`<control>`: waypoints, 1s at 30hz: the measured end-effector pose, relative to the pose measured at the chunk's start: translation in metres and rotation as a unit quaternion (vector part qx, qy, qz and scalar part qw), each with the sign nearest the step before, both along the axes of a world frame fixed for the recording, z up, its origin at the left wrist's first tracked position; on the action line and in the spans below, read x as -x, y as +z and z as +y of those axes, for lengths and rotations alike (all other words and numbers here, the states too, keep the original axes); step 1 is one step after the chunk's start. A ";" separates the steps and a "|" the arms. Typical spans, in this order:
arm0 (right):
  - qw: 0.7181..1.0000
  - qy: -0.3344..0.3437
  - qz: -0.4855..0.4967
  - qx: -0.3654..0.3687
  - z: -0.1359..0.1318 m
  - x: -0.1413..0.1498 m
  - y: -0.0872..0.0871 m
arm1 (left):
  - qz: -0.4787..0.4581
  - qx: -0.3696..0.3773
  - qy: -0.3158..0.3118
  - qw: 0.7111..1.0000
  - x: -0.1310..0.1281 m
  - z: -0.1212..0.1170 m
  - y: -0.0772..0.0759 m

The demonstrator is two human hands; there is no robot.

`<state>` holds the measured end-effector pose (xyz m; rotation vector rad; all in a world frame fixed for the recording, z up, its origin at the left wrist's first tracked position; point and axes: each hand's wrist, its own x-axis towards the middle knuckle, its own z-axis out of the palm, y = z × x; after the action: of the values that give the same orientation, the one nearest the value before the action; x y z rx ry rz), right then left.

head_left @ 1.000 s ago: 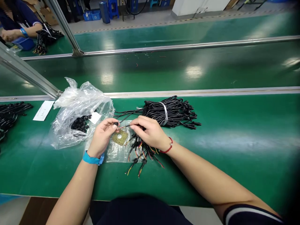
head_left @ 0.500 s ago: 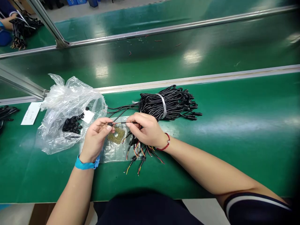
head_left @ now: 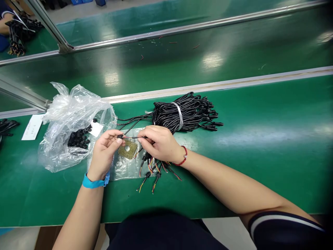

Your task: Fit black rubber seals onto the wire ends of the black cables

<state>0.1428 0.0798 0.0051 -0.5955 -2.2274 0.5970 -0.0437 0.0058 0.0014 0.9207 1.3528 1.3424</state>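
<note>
My left hand (head_left: pixel 105 149), with a blue wristband, pinches a small black grommet (head_left: pixel 120 136) between thumb and fingertips. Thin stripped wires reach the grommet from the right. My right hand (head_left: pixel 160 142) is closed on the black cable (head_left: pixel 135 138) just behind those wires. Below and between the hands, a yellowish sponge (head_left: pixel 127 149) with a round hole lies on a flat clear plastic bag (head_left: pixel 121 172). Several cable ends with black grommets (head_left: pixel 147 174) and red, yellow and black wires fan out under my right hand.
A tied bundle of black cables (head_left: pixel 179 113) lies behind my right hand. To the left, a clear plastic bag (head_left: pixel 59 139) holds several black grommets (head_left: pixel 78 138), beside a white label (head_left: pixel 32 127). A metal rail (head_left: pixel 208 85) crosses the green bench. A co-worker's arm shows top left.
The whole view has shifted slightly. My right hand has edged closer to the left along the cable, and less wire shows between the hands.
</note>
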 end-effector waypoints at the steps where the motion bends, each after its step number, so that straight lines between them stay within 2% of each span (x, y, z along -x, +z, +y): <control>1: 1.000 0.005 -0.001 -0.003 0.000 0.000 0.000 | 0.006 -0.001 0.000 1.000 0.000 0.000 -0.001; 5: 1.000 0.017 0.001 -0.013 0.001 -0.001 -0.002 | 0.019 0.000 -0.006 1.000 0.001 0.001 -0.003; 13: 1.000 -0.018 0.008 -0.013 -0.001 0.001 -0.002 | 0.039 0.007 -0.022 0.999 0.000 -0.001 -0.001; 16: 1.000 -0.006 -0.010 -0.023 -0.001 0.001 -0.003 | 0.051 0.032 -0.045 0.997 -0.006 -0.001 0.001; 24: 0.999 0.012 -0.038 -0.034 0.000 0.000 -0.007 | -0.058 0.052 -0.048 0.996 -0.022 -0.002 -0.006; 27: 0.999 0.026 -0.024 0.013 0.000 -0.001 -0.002 | -0.047 0.008 -0.036 0.998 -0.024 -0.002 -0.009; 30: 0.991 0.051 -0.011 0.124 0.001 -0.003 0.004 | 0.034 -0.063 -0.032 0.997 -0.025 -0.001 -0.009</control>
<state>0.1457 0.0813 0.0089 -0.6157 -2.2309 0.9336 -0.0182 0.0046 -0.0080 1.0951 1.2904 1.3714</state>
